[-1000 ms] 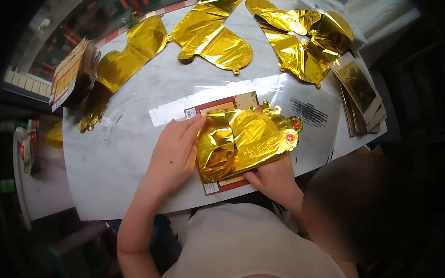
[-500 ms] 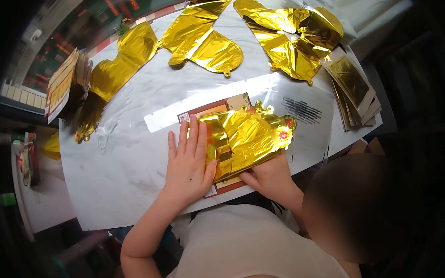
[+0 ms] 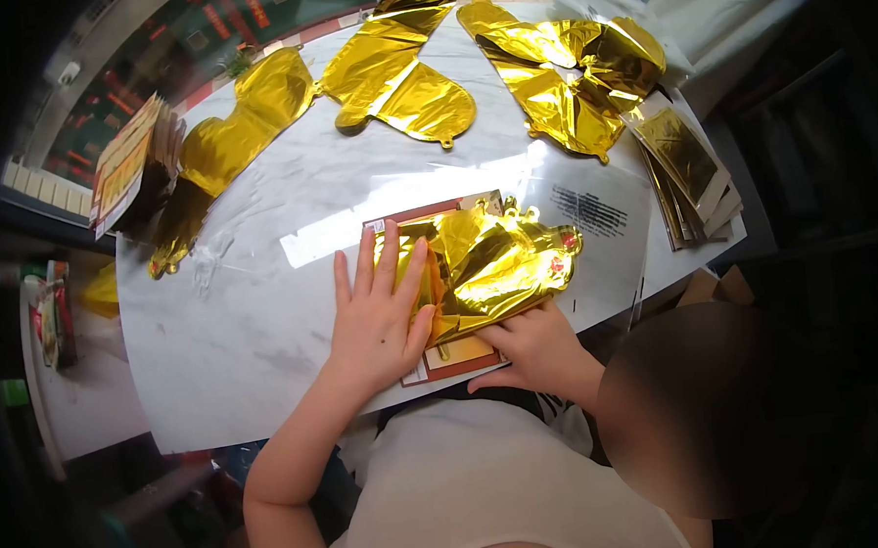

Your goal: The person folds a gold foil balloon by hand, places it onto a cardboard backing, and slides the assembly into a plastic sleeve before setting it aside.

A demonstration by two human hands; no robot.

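A gold foil piece (image 3: 493,267) with red-and-gold details at its right end lies folded over a red-bordered card (image 3: 462,356) on the marbled table. My left hand (image 3: 377,321) rests flat on the foil's left end and the card, fingers spread. At the foil's lower edge is my right hand (image 3: 540,346), palm down, its thumb stretched away to the left and its fingertips partly beneath the foil. Both hands touch the foil, and neither is closed round it.
Flat gold foil balloons (image 3: 396,75) lie along the table's far side, with another crumpled one (image 3: 587,81) at the right. Card stacks stand at the left (image 3: 131,175) and right (image 3: 684,165). Clear plastic film (image 3: 594,238) covers part of the table's right side.
My right hand has come further out from under the foil, its thumb now spread. The foil has shifted and creased differently, showing more of the card's lower part. My left fingers have shifted slightly.
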